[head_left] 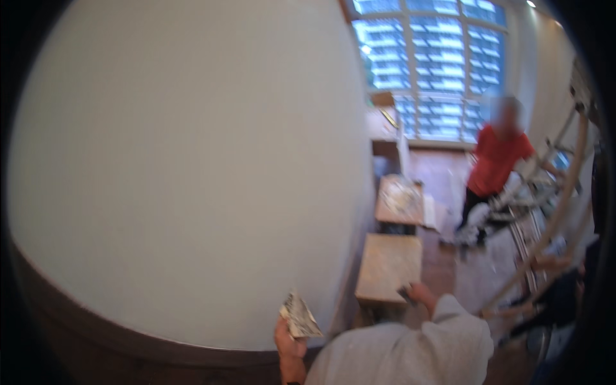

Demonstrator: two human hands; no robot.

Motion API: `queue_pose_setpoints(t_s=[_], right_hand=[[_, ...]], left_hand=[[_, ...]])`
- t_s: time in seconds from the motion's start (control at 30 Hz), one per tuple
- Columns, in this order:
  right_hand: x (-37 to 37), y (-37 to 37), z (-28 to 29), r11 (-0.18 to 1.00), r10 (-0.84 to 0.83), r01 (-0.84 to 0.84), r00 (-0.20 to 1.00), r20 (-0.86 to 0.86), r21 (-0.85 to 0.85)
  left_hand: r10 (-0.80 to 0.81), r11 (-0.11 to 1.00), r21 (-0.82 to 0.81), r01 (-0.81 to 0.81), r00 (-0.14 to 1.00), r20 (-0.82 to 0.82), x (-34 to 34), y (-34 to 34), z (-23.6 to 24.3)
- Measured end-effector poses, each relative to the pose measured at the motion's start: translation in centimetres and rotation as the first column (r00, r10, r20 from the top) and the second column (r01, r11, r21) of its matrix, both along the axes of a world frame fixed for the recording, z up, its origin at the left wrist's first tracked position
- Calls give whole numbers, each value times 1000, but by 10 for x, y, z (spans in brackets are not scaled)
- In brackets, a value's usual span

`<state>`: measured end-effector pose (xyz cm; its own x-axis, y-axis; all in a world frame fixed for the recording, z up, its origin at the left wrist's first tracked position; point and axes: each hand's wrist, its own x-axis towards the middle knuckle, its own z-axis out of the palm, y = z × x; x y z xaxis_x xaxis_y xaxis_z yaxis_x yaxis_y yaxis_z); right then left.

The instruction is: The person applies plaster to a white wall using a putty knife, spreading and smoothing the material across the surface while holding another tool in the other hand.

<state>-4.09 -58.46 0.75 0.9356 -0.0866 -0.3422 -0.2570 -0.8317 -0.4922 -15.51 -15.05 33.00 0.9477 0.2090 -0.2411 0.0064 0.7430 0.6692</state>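
While my left hand [290, 350] pinches a folded sanding sheet [299, 316] against the white wall [186, 173], my right hand [420, 296] closes on a dark tool [407, 295] over the tabletop [388, 266].

The wall [186, 167] looked like smooth, matt plaster, pale and even. The folded sheet [299, 316] in the left hand [290, 350] seemed to be sanding paper or a similar gritty sheet, speckled and dull. The right hand [423, 296] held a dark tool [407, 294], its material too blurred to tell. The sleeve [443, 333] was soft, matt grey cloth. The nearer box-like stand [389, 266] and the one behind it [399, 200] appeared wooden, their tops stained and rough-looking. The floor [443, 263] was brown wood with a slight sheen. The window [436, 64] panes were glossy glass.
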Motion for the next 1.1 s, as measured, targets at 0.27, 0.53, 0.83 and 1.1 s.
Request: queue_pose_setpoints(t_s=[0.27, 0.53, 0.83, 1.1], right_hand=[[-56, 13, 11, 991, -123, 121, 992, 41, 57], [-188, -21, -4, 943, -328, 332, 911, -251, -25], [-206, -1, 16, 911, -397, 411, 897, -192, 36], [-116, 17, 47, 918, -363, 378, 922, -134, 117]], left_hand=[[-142, 983, 108, 151, 986, -85, 6, -8, 27], [-224, 962, 96, 255, 941, -254, 14, 3, 7], [-268, 955, 65, 289, 937, -226, 24, 17, -1], [-271, 944, 118, 308, 928, -256, 34, 16, 1]])
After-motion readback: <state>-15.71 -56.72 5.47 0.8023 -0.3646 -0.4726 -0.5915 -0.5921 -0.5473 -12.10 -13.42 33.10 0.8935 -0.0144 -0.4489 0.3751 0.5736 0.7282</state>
